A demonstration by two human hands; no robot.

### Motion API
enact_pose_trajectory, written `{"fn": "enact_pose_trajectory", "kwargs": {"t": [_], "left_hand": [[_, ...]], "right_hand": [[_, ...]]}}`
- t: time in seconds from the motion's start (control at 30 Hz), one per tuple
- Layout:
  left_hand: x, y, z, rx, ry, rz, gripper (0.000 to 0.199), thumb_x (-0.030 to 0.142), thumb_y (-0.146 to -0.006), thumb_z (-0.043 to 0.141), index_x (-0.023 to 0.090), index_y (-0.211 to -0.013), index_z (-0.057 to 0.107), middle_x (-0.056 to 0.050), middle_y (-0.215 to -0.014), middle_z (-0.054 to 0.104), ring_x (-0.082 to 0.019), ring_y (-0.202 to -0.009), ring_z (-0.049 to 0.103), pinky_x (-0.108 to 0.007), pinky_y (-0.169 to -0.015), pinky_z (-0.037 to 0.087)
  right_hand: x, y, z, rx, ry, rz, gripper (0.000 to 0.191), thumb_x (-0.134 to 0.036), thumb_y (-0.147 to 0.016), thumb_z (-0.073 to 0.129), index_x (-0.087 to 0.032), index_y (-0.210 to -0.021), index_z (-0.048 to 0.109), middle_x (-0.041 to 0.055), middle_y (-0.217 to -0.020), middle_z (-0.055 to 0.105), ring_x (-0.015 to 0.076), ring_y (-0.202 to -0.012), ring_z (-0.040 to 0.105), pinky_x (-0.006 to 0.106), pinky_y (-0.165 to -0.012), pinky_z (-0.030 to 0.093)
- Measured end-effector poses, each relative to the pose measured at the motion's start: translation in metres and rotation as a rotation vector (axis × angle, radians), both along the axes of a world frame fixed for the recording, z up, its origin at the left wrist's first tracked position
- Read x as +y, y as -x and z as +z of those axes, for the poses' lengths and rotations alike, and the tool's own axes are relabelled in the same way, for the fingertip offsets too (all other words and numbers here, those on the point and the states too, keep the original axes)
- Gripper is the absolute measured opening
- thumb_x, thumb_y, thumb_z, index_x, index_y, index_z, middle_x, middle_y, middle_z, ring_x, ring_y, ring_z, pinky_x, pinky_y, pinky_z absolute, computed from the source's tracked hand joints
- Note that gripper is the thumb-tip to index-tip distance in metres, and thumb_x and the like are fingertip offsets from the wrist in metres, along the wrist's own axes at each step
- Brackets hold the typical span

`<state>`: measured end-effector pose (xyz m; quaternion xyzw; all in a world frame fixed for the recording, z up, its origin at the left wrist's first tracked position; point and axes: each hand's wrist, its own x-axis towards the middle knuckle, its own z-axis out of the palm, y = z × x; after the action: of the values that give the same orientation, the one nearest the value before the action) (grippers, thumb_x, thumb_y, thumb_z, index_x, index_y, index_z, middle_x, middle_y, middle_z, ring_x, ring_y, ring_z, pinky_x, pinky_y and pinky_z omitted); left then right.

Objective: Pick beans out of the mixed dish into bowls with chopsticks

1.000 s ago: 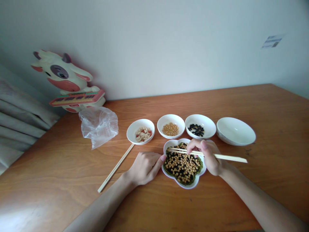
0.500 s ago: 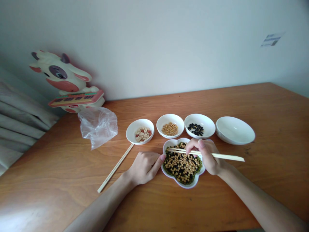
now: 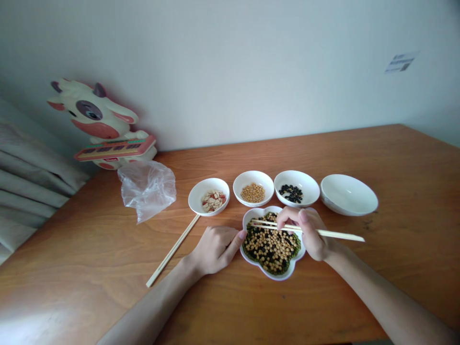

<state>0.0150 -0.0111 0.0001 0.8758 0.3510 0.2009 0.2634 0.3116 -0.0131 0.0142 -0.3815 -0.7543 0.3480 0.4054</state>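
Note:
A flower-shaped dish with a pale purple rim holds yellow soybeans, black beans and small green beans. My left hand rests on the table at its left side, fingers curled and thumb pressed on the rim. My right hand is closed around a pair of chopsticks above the dish's right side. Their tips, slightly apart, reach the beans at the upper left; I cannot make out a bean between them. The right hand hides the dish's upper right part.
Behind the dish stand white bowls: one with pale and reddish seeds, one with soybeans, one with black beans, and an empty bowl. Another chopstick pair, a plastic bag and a cow toy are at left.
The chopstick tips have spread slightly apart over the beans. Both hands stay in nearly the same place; the view has shifted a little.

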Motion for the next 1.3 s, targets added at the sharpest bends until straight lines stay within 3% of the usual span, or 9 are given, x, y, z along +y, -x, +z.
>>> {"fn": "enact_pose_trajectory", "kwargs": {"t": [0.37,1.3], "left_hand": [[-0.0012,0.0020,-0.0028,0.008,0.007,0.006,0.046,0.032,-0.116,0.031,0.019,-0.074,0.044,0.000,-0.069,0.053,-0.012,-0.063,0.047,-0.028,-0.067,0.036],[0.0000,0.0017,-0.0023,0.007,0.018,0.002,0.046,0.033,-0.116,0.031,0.019,-0.074,0.045,-0.001,-0.070,0.054,-0.013,-0.064,0.048,-0.029,-0.067,0.037]], "right_hand": [[-0.0003,-0.0019,0.0035,0.062,0.058,-0.048,0.073,-0.066,-0.110,0.019,-0.021,-0.082,0.069,0.0038,-0.073,0.065,0.0182,-0.062,0.058,0.033,-0.059,0.043],[0.0020,-0.0051,-0.0039,0.164,0.035,-0.053,0.080,-0.066,-0.110,0.016,-0.021,-0.075,0.073,0.0041,-0.067,0.065,0.0190,-0.062,0.058,0.035,-0.061,0.043]]}}
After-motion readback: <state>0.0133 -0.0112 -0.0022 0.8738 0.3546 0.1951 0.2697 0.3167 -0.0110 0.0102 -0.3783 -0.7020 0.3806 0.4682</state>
